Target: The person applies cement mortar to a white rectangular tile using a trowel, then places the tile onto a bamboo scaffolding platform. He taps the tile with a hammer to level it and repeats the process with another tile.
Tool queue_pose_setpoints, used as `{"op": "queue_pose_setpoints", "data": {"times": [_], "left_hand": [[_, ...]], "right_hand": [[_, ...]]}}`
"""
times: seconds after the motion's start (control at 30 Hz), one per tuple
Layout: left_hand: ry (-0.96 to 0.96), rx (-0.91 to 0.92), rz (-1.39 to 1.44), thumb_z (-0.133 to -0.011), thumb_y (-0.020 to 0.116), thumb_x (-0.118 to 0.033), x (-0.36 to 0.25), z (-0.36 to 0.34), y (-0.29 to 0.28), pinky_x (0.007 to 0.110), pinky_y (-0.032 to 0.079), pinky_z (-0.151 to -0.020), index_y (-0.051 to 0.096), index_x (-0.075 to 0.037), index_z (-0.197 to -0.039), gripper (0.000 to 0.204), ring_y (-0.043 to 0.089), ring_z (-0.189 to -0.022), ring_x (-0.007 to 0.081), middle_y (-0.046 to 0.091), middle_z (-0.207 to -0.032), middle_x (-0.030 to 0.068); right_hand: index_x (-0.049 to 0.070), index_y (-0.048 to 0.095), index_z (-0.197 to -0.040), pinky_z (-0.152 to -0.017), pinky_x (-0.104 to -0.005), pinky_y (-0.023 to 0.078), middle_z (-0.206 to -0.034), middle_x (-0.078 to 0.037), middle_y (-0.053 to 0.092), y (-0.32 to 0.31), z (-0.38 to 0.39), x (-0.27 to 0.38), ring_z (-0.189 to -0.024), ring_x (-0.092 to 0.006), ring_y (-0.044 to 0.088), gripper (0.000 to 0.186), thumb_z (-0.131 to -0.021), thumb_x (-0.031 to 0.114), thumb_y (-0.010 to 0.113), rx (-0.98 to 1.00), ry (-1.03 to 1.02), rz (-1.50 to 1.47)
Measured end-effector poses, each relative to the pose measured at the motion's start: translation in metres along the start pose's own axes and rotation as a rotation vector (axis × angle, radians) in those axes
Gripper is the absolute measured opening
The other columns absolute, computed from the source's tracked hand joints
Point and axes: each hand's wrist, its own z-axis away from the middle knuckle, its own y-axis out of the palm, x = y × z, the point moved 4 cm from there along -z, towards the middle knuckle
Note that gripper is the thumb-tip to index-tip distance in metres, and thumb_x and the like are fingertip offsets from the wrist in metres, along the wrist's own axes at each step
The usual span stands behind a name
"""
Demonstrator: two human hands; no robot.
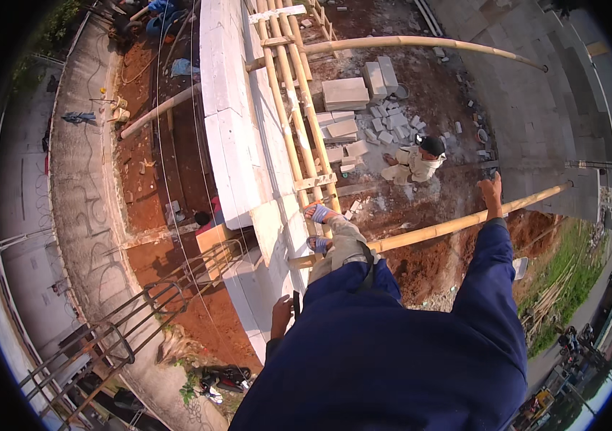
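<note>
My left hand (pixel 281 316) hangs low beside the white block wall (pixel 230 154). A thin dark strip (pixel 296 304) is right next to it; whether the fingers touch it is unclear. My right arm, in a dark blue sleeve, reaches out to the right. The right hand (pixel 491 195) is above a bamboo pole (pixel 464 221), its fingers bent around a small dark thing (pixel 489 174) too small to name. My feet, in striped sandals (pixel 318 212), stand at the near end of the lashed bamboo walkway (pixel 291 100) along the wall.
Far below on the right, a person (pixel 417 161) in light clothes crouches by white blocks (pixel 345 93) and rubble (pixel 393 126). Another bamboo pole (pixel 428 43) juts out farther off. Left of the wall are a rusty rebar cage (pixel 108 341), thin strings and a reddish dirt trench (pixel 140 144).
</note>
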Motion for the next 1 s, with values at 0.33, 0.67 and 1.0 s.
{"op": "queue_pose_setpoints", "data": {"times": [0.33,0.67,1.0], "left_hand": [[-0.119,-0.399,-0.017,-0.096,0.063,-0.036,-0.022,0.005,-0.021,0.045,0.055,-0.101,0.075,-0.005,-0.128,0.046,0.071,-0.116,0.0401,0.076,-0.124,0.0217],[0.013,-0.226,-0.064,-0.099,0.064,-0.025,0.029,0.006,0.067,0.038,0.061,-0.078,0.076,0.002,-0.121,0.037,0.077,-0.086,0.0249,0.079,-0.104,0.0147],[0.237,-0.043,-0.411,-0.101,0.064,-0.03,0.0,0.032,-0.044,0.04,0.062,-0.076,0.076,0.003,-0.118,0.038,0.076,-0.084,0.0255,0.079,-0.101,0.0145]], "right_hand": [[0.003,0.068,-0.106,-0.048,-0.032,0.043,-0.085,-0.012,0.073,0.177,0.187,-0.12,-0.066,-0.0225,0.068,0.015,-0.096,0.014,0.069,0.767,0.414,0.125],[-0.002,0.056,-0.141,-0.063,-0.0412,0.057,-0.085,-0.016,0.075,0.181,0.119,-0.034,-0.072,-0.0303,0.073,0.068,-0.078,0.011,0.08,0.33,0.033,0.09],[0.002,0.003,-0.17,-0.107,-0.053,0.051,-0.136,-0.038,0.064,0.119,0.16,-0.031,-0.128,-0.0533,0.062,0.107,-0.092,0.024,0.073,-0.149,0.221,-0.039]]}}
